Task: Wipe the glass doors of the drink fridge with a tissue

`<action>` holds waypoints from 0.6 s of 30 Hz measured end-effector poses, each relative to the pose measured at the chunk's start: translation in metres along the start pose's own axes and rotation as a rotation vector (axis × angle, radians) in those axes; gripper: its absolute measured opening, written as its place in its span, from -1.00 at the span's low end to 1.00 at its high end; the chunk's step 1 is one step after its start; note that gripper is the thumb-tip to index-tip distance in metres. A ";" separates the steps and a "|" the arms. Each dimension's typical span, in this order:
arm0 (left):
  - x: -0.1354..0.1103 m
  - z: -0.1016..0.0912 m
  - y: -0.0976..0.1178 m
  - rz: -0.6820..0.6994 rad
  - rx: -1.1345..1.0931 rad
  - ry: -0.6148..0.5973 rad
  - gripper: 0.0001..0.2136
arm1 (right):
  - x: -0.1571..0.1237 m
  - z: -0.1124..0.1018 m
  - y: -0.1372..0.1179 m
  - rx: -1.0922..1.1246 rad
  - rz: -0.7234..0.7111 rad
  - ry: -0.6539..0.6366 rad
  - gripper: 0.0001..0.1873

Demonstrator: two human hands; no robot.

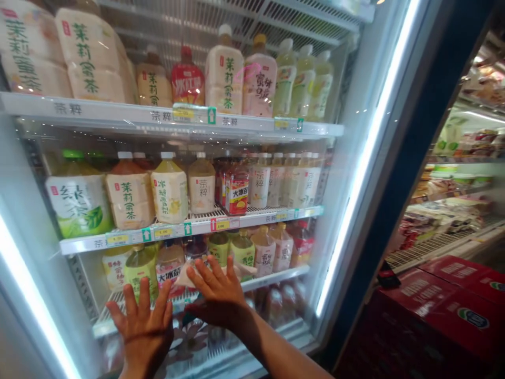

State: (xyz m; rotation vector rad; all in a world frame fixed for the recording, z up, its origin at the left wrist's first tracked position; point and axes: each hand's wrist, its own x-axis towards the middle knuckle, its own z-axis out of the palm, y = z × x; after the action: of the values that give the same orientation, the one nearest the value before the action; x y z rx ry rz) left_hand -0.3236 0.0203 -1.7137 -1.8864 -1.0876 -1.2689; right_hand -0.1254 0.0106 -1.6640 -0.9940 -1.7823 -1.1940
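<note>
A glass door (pixel 260 179) of a lit drinks cooler stands in front of me. My left hand (pixel 145 321) is raised towards the glass, fingers spread, with nothing in it. To its right, my right hand (pixel 216 295) holds a pale cloth (pixel 185 275) flat against the glass under its palm and fingers. The cloth shows on both sides of that hand; the rest of it is hidden. Behind the glass, near my fingers, are a green-labelled tea bottle (pixel 141 271) and other bottles on a lower shelf (pixel 276 277).
Bottled teas fill the upper shelf (pixel 130 113) and the middle shelf (pixel 252 221). A bright light strip (pixel 366 158) runs down the right side, beside a dark frame (pixel 398 137). Red cartons (pixel 442 300) are stacked at the lower right, before an open chilled shelf (pixel 457 200) with packaged goods.
</note>
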 end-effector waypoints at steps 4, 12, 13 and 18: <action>-0.002 0.000 -0.001 -0.006 -0.013 -0.007 -0.15 | -0.023 -0.001 0.007 0.094 -0.099 0.012 -0.51; 0.000 0.001 -0.002 0.006 -0.045 0.029 -0.14 | 0.036 -0.040 0.072 0.171 -0.222 0.152 -0.69; 0.000 0.002 -0.002 0.007 -0.051 0.039 -0.14 | 0.041 -0.046 0.075 0.171 -0.216 0.153 -0.68; -0.002 0.005 -0.007 0.024 -0.059 0.044 -0.13 | 0.044 -0.059 0.072 0.139 -0.020 0.197 -0.52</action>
State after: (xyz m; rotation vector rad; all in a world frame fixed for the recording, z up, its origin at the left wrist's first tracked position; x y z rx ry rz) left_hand -0.3278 0.0271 -1.7167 -1.8999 -1.0127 -1.3356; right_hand -0.0690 -0.0183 -1.5823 -0.7526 -1.6971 -1.1227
